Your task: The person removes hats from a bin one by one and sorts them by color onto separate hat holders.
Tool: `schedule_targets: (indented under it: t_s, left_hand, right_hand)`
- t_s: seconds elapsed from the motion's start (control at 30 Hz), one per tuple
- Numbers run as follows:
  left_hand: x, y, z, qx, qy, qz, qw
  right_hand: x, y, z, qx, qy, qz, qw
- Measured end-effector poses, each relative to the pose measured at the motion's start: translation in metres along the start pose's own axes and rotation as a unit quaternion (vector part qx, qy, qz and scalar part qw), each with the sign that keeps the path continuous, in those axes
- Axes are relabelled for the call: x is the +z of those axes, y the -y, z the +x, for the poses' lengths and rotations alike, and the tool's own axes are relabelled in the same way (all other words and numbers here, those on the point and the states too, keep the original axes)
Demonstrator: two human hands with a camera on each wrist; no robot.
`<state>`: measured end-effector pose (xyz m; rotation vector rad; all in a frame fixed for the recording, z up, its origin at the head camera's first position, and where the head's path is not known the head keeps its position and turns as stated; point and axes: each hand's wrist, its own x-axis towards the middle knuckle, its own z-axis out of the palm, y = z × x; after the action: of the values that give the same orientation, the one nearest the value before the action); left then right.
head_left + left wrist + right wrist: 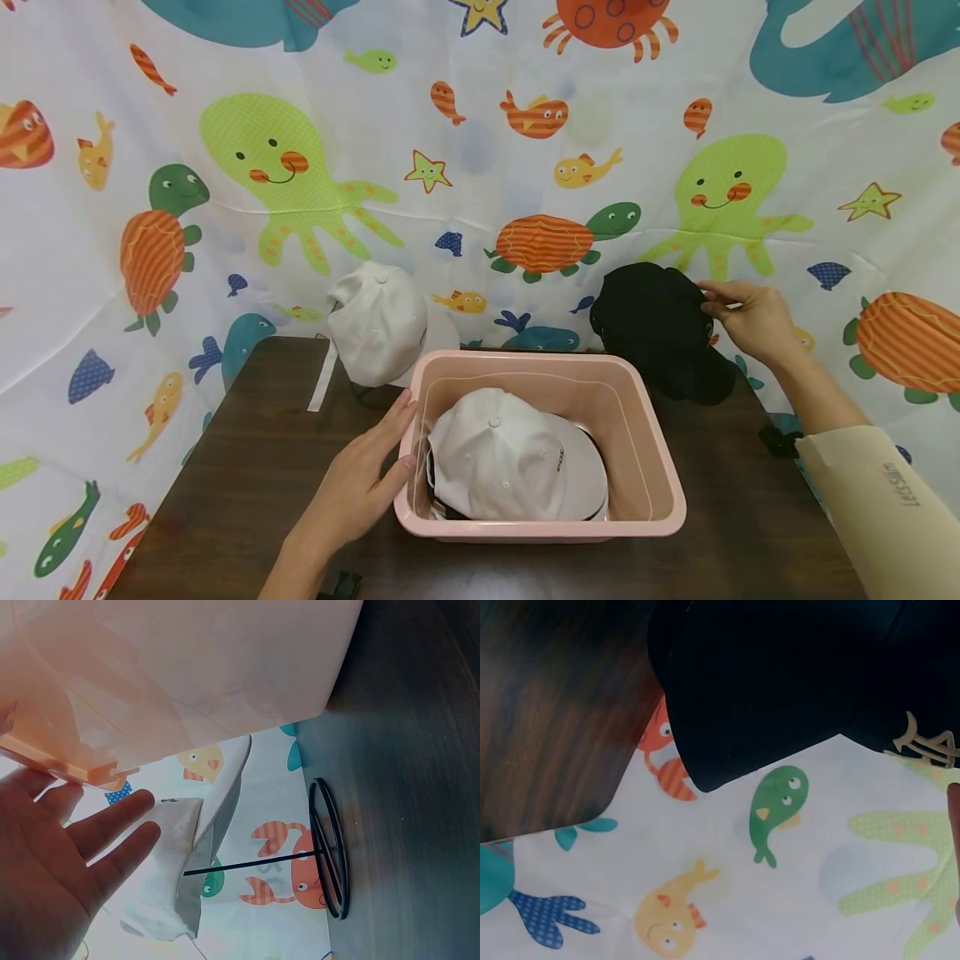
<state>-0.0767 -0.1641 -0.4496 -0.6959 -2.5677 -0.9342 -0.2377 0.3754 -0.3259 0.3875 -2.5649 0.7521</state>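
Note:
A pink plastic tub (652, 467) stands on the dark table, and my left hand (367, 475) rests against its left rim with fingers extended. Inside it lies a white cap (502, 458), brim to the right, with dark edges showing beneath. Behind the tub, at the left, another white cap (378, 325) hangs on a black wire stand (326, 847), its strap dangling. At the back right is a black cap (652, 325), brim pointing down right, gold emblem showing in the right wrist view. My right hand (750, 321) touches this cap's right side with thumb and fingertips.
A cloth printed with sea animals (480, 183) hangs behind and around the dark wooden table (225, 467). Small black clips (780, 442) sit at the table's right edge and near its front (345, 586).

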Motion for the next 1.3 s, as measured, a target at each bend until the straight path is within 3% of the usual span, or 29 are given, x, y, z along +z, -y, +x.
schedule_targets:
  t_s: [0.3, 0.7, 0.93, 1.3]
  left_hand:
    - [0.0, 0.0, 0.0, -0.005, 0.005, -0.004, 1.0]
    - [-0.001, 0.0, 0.001, 0.007, 0.001, -0.004, 1.0]
    - [0.0, 0.0, 0.001, 0.009, 0.004, -0.004, 0.9999]
    - [0.0, -0.001, 0.0, 0.009, -0.005, -0.002, 0.9999]
  right_hand:
    - [0.005, -0.001, -0.003, -0.026, 0.001, 0.018, 1.0]
    - [0.006, -0.007, -0.01, -0.025, 0.024, -0.023, 0.999]
    - [-0.002, -0.001, -0.009, -0.008, 0.032, -0.006, 0.999]
    - [-0.017, 0.009, -0.009, -0.014, 0.037, -0.009, 0.999]
